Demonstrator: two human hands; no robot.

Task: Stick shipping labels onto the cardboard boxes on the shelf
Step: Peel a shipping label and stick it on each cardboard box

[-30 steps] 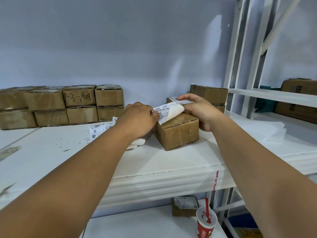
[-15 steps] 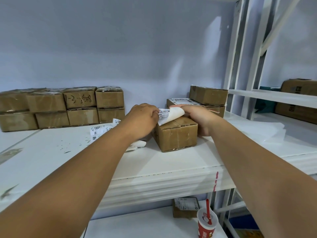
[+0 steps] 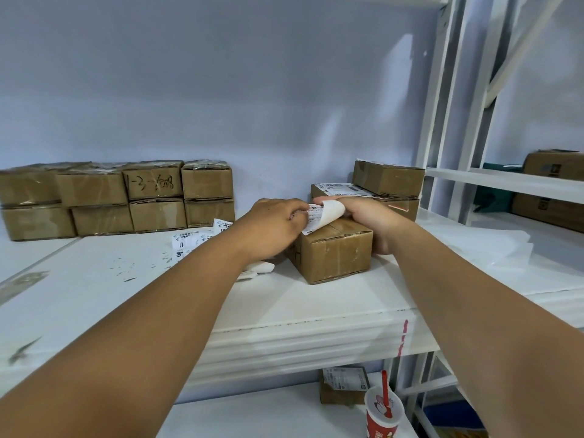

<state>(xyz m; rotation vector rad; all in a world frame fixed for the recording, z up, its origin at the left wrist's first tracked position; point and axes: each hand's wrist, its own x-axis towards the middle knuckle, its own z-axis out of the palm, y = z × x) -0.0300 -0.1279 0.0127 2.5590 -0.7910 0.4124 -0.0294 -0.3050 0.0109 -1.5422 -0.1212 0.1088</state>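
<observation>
A small cardboard box (image 3: 335, 252) sits on the white shelf (image 3: 284, 305) in front of me. A shipping label (image 3: 316, 216) lies across its top near edge, its white backing (image 3: 331, 211) curled up and over. My left hand (image 3: 273, 227) pinches the label's left end against the box. My right hand (image 3: 369, 218) holds the curled backing at the box's far right side. Behind it stands a box with a label on top (image 3: 344, 191), with another box (image 3: 388, 178) stacked on it.
Two rows of stacked unlabelled boxes (image 3: 117, 197) line the wall at the left. Loose labels (image 3: 192, 241) lie on the shelf behind my left wrist. Backing sheets (image 3: 493, 245) lie at the right. A red paper cup (image 3: 384, 415) and a labelled box (image 3: 344, 385) sit on the lower shelf.
Both hands have come down onto the box with the label. The backing has curled further back under my right hand, and the label now lies lower against the box top.
</observation>
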